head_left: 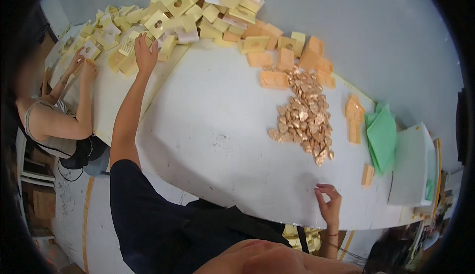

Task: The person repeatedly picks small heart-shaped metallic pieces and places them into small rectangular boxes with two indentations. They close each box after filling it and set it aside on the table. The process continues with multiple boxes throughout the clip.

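Note:
My left arm stretches to the far left, and my left hand (146, 57) is over the near edge of a heap of pale yellow boxes (170, 26). Its fingers are extended, and I see nothing held in them. Some boxes have a round or heart-shaped opening. Close to the table's near edge is my right hand (328, 202), its thumb and fingers curved with a small gap between the tips and nothing visible in it. Beyond that hand lies a pile of shiny copper-coloured heart-shaped pieces (307, 118). Orange boxes (285, 59) sit at the pile's far end.
Another person (54, 118) sits at the left, handling a pale box (90, 50). On the right are orange pieces (354, 118), a small orange box (367, 175), a green sheet (381, 138) and a white bin (408, 165). A wall (366, 36) borders the white table (213, 111).

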Motion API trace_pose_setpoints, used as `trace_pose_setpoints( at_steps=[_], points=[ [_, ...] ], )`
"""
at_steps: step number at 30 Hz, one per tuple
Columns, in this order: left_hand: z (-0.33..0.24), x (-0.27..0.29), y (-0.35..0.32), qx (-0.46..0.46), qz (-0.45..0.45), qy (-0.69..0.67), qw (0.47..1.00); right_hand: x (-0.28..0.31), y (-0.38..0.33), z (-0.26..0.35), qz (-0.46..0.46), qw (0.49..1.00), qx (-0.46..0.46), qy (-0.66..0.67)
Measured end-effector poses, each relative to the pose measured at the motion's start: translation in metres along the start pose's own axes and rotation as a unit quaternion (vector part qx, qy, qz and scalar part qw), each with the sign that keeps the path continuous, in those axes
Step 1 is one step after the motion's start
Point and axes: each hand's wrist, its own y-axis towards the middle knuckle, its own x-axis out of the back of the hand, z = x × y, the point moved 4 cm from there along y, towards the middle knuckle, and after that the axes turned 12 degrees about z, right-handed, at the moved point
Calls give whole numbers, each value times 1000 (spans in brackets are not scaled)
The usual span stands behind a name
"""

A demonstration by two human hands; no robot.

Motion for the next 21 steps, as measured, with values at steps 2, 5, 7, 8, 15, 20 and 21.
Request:
trace_pose_setpoints(
  at_steps=[2, 5, 7, 8, 15, 20, 21],
  points=[
    [18, -13, 33, 26, -17, 13, 999, -22, 26, 5, 31, 998, 36, 30],
    [44, -41, 75, 114, 97, 4, 989, -46, 65, 14, 70, 995, 59, 38],
    [101, -51, 101, 142, 108, 9, 984, -65, 97, 15, 97, 990, 75, 73],
    [120, -57, 117, 151, 117, 9, 982, -73, 112, 16, 110, 986, 84, 98],
    [174, -96, 179, 277, 295, -76, 911, -115, 145, 10, 67, 974, 55, 210],
    [90, -114, 164, 304, 421, -233, 822, -109, 141, 15, 77, 978, 47, 190],
    [86, -111, 155, 244, 398, -246, 850, -110, 140, 17, 84, 978, 46, 186]
  ],
)
